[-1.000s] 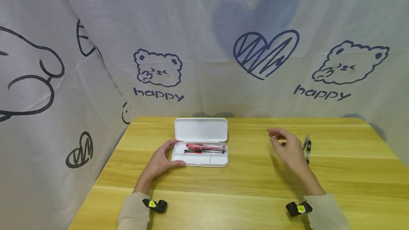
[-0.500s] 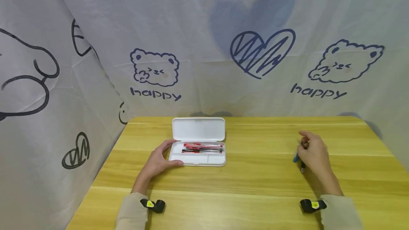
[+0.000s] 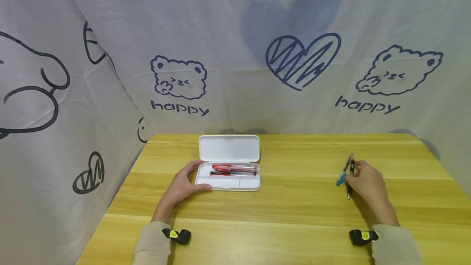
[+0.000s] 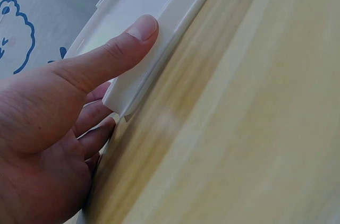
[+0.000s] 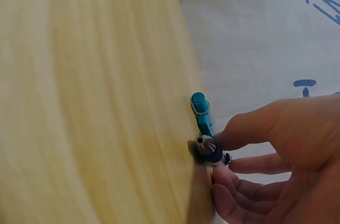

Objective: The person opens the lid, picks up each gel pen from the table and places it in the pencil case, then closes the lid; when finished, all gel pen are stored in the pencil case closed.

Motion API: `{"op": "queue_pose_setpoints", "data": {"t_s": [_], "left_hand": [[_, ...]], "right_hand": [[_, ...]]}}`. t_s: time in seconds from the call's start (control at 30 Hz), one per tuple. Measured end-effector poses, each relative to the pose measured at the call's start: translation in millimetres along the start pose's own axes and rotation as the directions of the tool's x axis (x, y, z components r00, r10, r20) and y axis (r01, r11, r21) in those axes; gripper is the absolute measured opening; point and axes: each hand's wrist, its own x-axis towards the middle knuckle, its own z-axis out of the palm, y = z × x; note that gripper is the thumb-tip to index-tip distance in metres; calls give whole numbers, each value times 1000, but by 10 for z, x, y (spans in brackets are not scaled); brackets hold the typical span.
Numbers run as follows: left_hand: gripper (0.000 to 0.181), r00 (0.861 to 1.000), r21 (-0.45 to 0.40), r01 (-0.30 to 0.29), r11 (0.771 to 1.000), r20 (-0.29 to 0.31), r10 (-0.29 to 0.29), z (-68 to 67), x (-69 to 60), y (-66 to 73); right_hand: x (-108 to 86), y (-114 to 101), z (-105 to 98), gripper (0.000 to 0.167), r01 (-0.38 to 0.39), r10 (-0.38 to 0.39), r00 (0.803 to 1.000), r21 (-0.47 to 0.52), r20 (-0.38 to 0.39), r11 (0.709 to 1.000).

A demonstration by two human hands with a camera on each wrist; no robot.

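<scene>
A white pen case (image 3: 217,182) lies with its lid (image 3: 229,148) up, and several red and black pens (image 3: 235,169) rest in its rear compartment. My left hand (image 3: 180,187) grips the case's left end, its thumb (image 4: 125,49) on the front rim in the left wrist view. On the right, my right hand (image 3: 369,181) pinches a black pen (image 3: 349,191) between thumb and fingers. A clear pen with a blue end (image 3: 341,178) lies just left of it; in the right wrist view its teal end (image 5: 200,104) shows beside the black pen's tip (image 5: 207,147).
The wooden table (image 3: 287,207) spreads between and in front of the hands. Behind it hangs a pale cloth (image 3: 235,93) with printed hearts and bears, and more of this cloth hangs along the left side.
My right hand first moved right to the pens, then slightly farther right and down along them; its fingers now pinch the black pen. My left hand stays on the case.
</scene>
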Motion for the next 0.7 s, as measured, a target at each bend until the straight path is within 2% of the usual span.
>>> {"op": "queue_pose_setpoints", "data": {"t_s": [0.23, 0.43, 0.6, 0.7], "left_hand": [[89, 1000, -3, 8, 1000, 2, -8, 12, -2, -3], [89, 1000, 0, 6, 1000, 4, -6, 17, -7, 3], [89, 1000, 4, 3, 1000, 1, -3, 7, 3, 10], [89, 1000, 2, 6, 1000, 3, -6, 4, 3, 10]], "right_hand": [[-66, -33, 8, 55, -23, 21, 999, -45, -28, 999], [-77, -34, -9, 51, -16, 16, 999, -2, -49, 1000], [-59, -141, 3, 39, 81, -73, 990, 65, -123, 995], [-54, -238, 47, 34, 142, -125, 983, 124, -138, 982]]}}
